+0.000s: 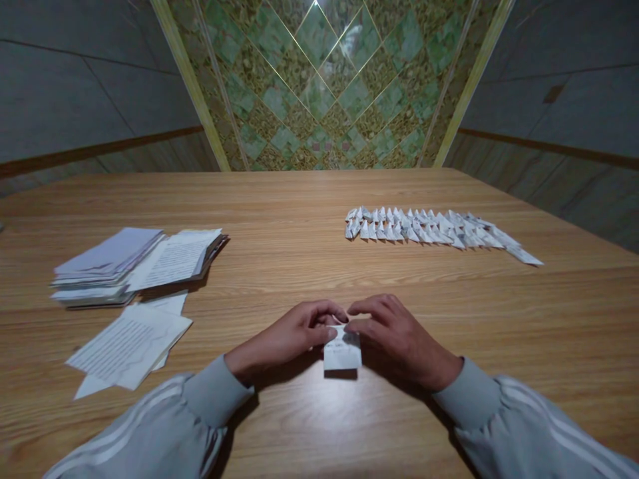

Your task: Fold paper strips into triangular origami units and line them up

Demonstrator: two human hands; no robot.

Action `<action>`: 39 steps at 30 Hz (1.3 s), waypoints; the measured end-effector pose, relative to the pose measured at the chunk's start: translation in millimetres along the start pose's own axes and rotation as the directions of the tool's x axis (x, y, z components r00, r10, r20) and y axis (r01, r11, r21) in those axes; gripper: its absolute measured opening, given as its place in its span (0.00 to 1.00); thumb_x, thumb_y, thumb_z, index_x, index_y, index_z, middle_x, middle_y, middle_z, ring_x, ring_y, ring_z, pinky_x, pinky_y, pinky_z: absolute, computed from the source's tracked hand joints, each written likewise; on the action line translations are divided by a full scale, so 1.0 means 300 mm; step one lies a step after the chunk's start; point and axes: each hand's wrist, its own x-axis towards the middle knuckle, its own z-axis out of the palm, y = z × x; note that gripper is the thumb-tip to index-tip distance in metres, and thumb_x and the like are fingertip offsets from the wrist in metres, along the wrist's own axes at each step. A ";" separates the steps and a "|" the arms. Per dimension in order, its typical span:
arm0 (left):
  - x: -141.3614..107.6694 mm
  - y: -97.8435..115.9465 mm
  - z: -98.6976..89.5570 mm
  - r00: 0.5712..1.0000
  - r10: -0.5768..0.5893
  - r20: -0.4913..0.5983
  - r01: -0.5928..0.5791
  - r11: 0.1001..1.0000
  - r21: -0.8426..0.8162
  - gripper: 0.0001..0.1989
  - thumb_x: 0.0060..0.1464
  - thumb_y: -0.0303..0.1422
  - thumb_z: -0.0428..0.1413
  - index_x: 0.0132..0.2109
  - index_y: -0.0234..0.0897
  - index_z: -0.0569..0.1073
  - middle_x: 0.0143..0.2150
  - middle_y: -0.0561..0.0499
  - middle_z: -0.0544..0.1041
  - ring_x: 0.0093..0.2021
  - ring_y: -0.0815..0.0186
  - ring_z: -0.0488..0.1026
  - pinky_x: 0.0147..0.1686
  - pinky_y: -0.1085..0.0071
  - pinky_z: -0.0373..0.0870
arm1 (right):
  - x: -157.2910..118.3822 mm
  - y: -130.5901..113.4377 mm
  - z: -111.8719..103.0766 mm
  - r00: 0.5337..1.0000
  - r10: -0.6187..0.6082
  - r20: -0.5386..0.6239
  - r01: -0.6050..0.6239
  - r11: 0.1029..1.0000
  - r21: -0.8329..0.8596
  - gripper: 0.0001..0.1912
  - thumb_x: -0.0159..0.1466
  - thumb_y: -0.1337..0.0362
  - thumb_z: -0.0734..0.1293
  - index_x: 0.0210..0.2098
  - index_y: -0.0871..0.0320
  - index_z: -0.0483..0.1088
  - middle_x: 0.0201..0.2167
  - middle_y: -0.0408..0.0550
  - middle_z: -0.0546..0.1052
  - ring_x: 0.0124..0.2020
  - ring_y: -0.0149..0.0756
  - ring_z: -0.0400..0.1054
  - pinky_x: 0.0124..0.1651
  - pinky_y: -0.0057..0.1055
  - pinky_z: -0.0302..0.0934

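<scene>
My left grip point(309, 324) is clamped on a small folded paper point(342, 352), thumb on the upper face, fingers curled behind the far edge. My right grip point(394, 336) is positioned opposite: the thumb contacts the far right corner of the folded paper, and the index finger arches above it, near the left fingertips. I cannot tell whether the right grip is closed on the sheet. The folded paper is located centrally in front of me, above the near part of the wooden surface point(279, 266); a dark shadow shows below its near edge. Grey sleeves point(214, 392) with white stripes cover both my forearms. To the left, loose sheets point(130, 342) bearing lines of text overlap on the surface, just beside a stack of papers point(110, 253). Toward the far right, pointed folded pieces point(456, 236) form two adjacent rows. Beyond the surface stands a diamond-patterned green panel point(319, 93).
</scene>
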 end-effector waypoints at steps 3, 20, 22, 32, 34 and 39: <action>0.005 0.012 0.005 0.995 0.094 0.039 -0.102 0.912 0.398 0.04 0.59 0.33 0.55 0.41 0.37 0.70 0.33 0.53 0.71 0.34 0.67 0.68 0.33 0.73 0.64 | -0.005 -0.012 0.026 0.992 -0.113 0.053 0.118 0.987 -0.109 0.11 0.72 0.68 0.60 0.36 0.57 0.73 0.37 0.49 0.77 0.39 0.38 0.65 0.45 0.36 0.57; -0.109 -0.047 0.040 0.950 0.284 0.131 -0.219 0.306 0.927 0.06 0.62 0.35 0.56 0.42 0.37 0.70 0.41 0.47 0.73 0.40 0.58 0.69 0.38 0.65 0.66 | -0.029 -0.005 0.063 0.992 0.016 0.122 -0.022 0.999 0.050 0.10 0.71 0.63 0.62 0.35 0.59 0.72 0.32 0.47 0.76 0.37 0.37 0.63 0.45 0.36 0.53; -0.107 -0.067 0.051 0.953 0.284 0.102 -0.176 0.249 0.953 0.06 0.63 0.35 0.55 0.40 0.37 0.70 0.39 0.46 0.73 0.38 0.58 0.69 0.36 0.64 0.65 | -0.029 -0.007 0.059 0.991 0.029 0.134 -0.039 0.997 0.066 0.11 0.72 0.63 0.61 0.35 0.59 0.72 0.32 0.48 0.75 0.36 0.37 0.62 0.44 0.36 0.53; -0.092 -0.095 0.051 0.935 0.345 -0.079 -0.103 0.477 0.873 0.03 0.62 0.32 0.57 0.39 0.37 0.71 0.36 0.50 0.73 0.38 0.62 0.70 0.35 0.68 0.65 | -0.022 -0.006 0.067 0.960 0.190 0.206 -0.223 0.963 0.152 0.09 0.70 0.63 0.64 0.36 0.58 0.73 0.31 0.47 0.75 0.37 0.38 0.64 0.42 0.35 0.52; -0.095 -0.098 0.052 0.934 0.350 -0.076 -0.098 0.455 0.885 0.04 0.61 0.31 0.58 0.38 0.37 0.71 0.36 0.50 0.73 0.37 0.62 0.69 0.35 0.68 0.64 | -0.020 -0.007 0.066 0.959 0.189 0.210 -0.223 0.963 0.154 0.08 0.70 0.64 0.64 0.36 0.59 0.73 0.32 0.47 0.75 0.37 0.38 0.64 0.42 0.35 0.52; -0.098 -0.107 0.049 0.935 0.344 -0.086 -0.086 0.455 0.886 0.03 0.63 0.30 0.56 0.39 0.39 0.73 0.38 0.50 0.73 0.39 0.62 0.70 0.36 0.69 0.65 | -0.019 -0.007 0.065 0.955 0.200 0.218 -0.235 0.961 0.145 0.08 0.70 0.63 0.65 0.37 0.59 0.73 0.32 0.47 0.75 0.37 0.38 0.64 0.42 0.35 0.53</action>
